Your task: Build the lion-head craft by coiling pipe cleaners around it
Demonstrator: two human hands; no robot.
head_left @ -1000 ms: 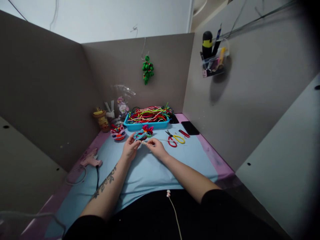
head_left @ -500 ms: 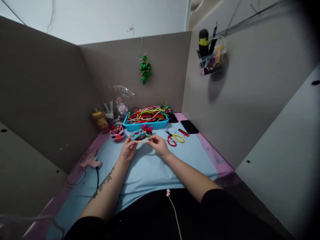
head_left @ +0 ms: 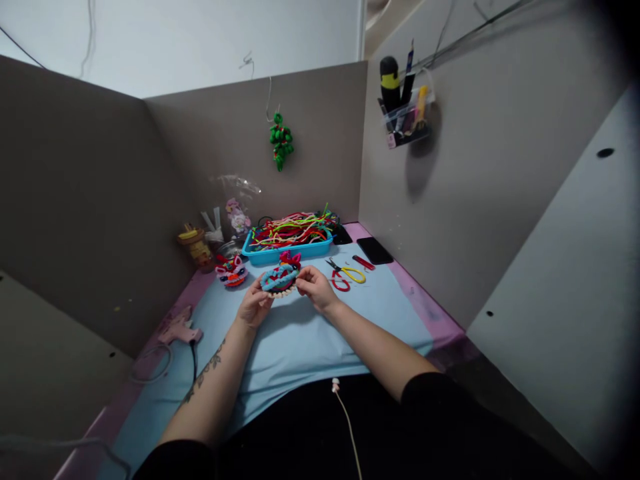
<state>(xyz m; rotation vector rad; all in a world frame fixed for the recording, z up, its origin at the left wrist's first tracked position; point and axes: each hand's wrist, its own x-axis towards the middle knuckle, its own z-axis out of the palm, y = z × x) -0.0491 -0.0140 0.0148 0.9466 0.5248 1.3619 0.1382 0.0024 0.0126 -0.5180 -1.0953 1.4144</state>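
Note:
Both my hands hold a small pipe-cleaner craft piece (head_left: 281,276), blue, red and cream, just above the light blue mat (head_left: 300,340). My left hand (head_left: 254,305) pinches its left edge with closed fingers. My right hand (head_left: 313,287) grips its right edge, fingers curled. A cream fuzzy strip runs along the piece's lower rim between my fingertips. A finished pink and red craft figure (head_left: 231,273) lies on the mat just to the left.
A blue tray (head_left: 280,252) of several coloured pipe cleaners stands behind my hands. Scissors with red and yellow handles (head_left: 345,275), a red clipper (head_left: 363,263) and a black phone (head_left: 375,250) lie to the right. A pink glue gun (head_left: 179,331) rests at the left. Grey partitions enclose the desk.
My hands have lifted and tipped the craft piece so its face shows, with the cream strip now along its lower edge. The view has shifted slightly.

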